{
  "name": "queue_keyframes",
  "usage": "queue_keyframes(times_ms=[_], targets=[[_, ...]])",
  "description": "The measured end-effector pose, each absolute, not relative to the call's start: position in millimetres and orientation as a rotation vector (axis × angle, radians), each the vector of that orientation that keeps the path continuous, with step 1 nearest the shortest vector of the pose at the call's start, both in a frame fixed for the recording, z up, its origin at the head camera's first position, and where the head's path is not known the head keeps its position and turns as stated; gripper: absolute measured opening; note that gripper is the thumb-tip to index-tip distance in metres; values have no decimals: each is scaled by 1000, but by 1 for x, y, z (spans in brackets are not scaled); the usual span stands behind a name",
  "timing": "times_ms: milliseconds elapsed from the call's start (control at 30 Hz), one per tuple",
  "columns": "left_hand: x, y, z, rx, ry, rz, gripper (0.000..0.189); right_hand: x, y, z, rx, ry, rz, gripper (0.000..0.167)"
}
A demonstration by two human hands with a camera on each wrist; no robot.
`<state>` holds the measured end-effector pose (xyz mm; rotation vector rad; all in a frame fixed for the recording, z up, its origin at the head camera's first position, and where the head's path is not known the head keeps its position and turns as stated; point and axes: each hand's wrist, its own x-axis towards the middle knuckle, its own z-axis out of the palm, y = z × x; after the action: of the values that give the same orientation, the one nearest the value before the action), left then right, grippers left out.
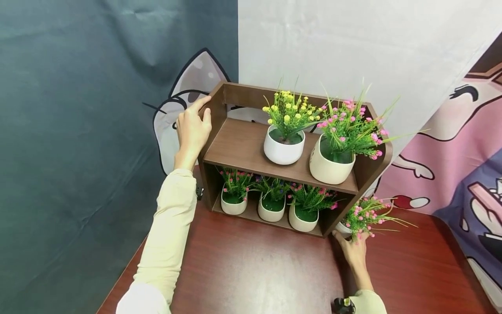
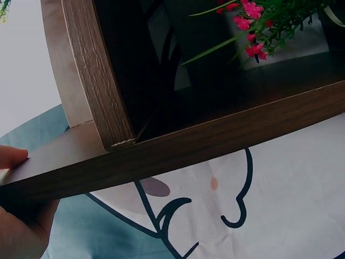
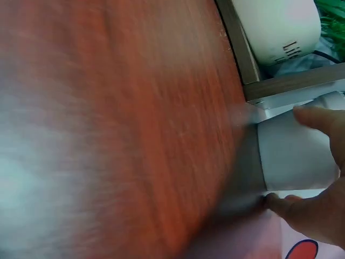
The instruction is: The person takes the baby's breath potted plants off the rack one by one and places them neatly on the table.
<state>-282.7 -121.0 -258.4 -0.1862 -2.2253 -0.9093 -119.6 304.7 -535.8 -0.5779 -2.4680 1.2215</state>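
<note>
A dark brown two-tier wooden shelf [image 1: 237, 137] stands on the table. My left hand [image 1: 193, 131] grips the upper edge of its left side panel; in the left wrist view, fingers and thumb lie on opposite faces of the board [image 2: 59, 162]. Low beside the shelf's right side, my right hand [image 1: 354, 254] holds a potted plant with pink flowers [image 1: 366, 216]. The right wrist view shows thumb and fingers round its pale pot [image 3: 296, 154], close against the shelf's outer side. Leaves cover most of this pot in the head view.
On the upper tier stand a white pot with yellow flowers [image 1: 284, 148] and a cream pot with pink flowers [image 1: 331, 165]. Three small potted plants [image 1: 271, 209] fill the lower tier. Printed cloth [image 1: 423, 152] hangs behind the reddish-brown table [image 1: 251, 270].
</note>
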Motion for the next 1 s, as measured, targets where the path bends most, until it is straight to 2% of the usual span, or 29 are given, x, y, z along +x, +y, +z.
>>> queue_keyframes(times_ms=[167,267,500,633,767,1000], targets=[[-284,-121,-258,-173,-2229,-912,33,-92,295,-522,-767,-2383,1467,93],[-283,-122,-260,-155,-2228,-905,33,-71,280,-506,-779,-2336,1572,92],[-283,-121,-258,-178,-2212,-909,33,-42,229,-454,-602,-2291,1545,66],[-283,-122,-257,-164,-2221,-909,33,-43,199,-421,-455,-2275,1478,54],[-284,-120,-256,-165,-2228,-918,33,-53,178,-390,-242,-2195,1549,48],[-283,-120,-257,-164,-2218,-920,33,-94,136,-344,138,-2001,1708,66]])
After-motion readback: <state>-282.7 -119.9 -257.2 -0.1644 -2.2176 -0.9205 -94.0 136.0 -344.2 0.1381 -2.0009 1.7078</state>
